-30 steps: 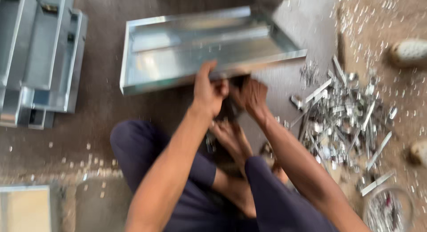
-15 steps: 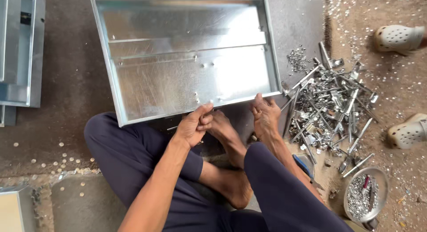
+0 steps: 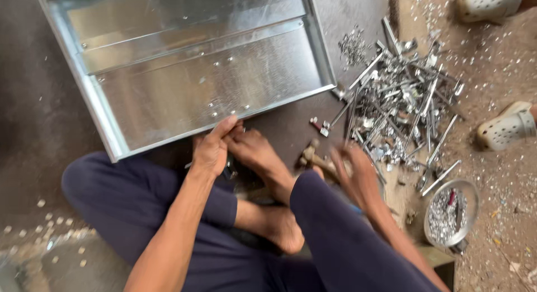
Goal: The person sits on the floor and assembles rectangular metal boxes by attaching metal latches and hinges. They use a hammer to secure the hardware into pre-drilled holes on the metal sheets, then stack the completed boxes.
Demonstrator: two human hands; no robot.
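A large shallow galvanized metal tray lies on the dark floor in front of my crossed legs. My left hand sits at the tray's near rim, thumb raised against the edge and fingers curled around it. My right hand is blurred, low at the right, beside a small hammer and at the edge of a pile of metal rods and brackets. Whether it holds the hammer's handle is unclear. My bare foot rests between the two hands.
A round metal bowl of small screws stands at the lower right. Another person's feet in white clogs are at the right edge and top right. Metal chips litter the sandy floor there.
My right hand has left the tray's rim and swung right toward the hammer and the parts pile. My left hand stays at the rim. The view has shifted down and to the right.
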